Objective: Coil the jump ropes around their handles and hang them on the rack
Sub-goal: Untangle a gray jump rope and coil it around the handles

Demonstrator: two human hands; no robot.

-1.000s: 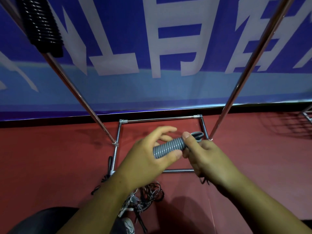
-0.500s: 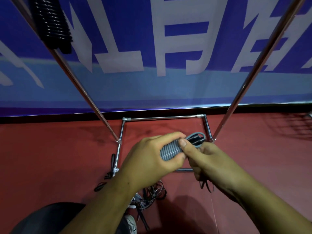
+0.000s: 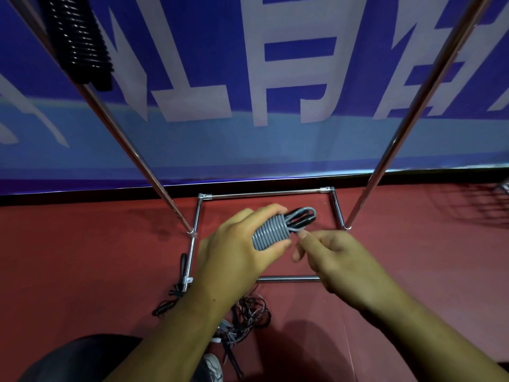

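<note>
two hands holding one grey jump rope over the rack base

the left hand point(image 3: 242, 252) is gripping the grey jump rope point(image 3: 271, 231), fingers curling over the top of its tight coils and thumb pressing from below. the coils are wrapping a pair of black handles point(image 3: 300, 220), whose ends are sticking out to the right with a grey loop arching over them. the right hand point(image 3: 338, 260) is sitting just beside that end, thumb and forefinger pinching the loose grey strand where it is leaving the coil, the other fingers curling toward the palm. the bundle is hovering above the red floor point(image 3: 82, 257), over the chrome rack base point(image 3: 264, 194), between the left pole point(image 3: 124, 139) and the right pole point(image 3: 407, 128). a black coiled jump rope point(image 3: 80, 42) is hanging beside the left pole near its top. a tangle of ropes point(image 3: 248, 318) is lying on the floor by the base's near left corner.
</note>
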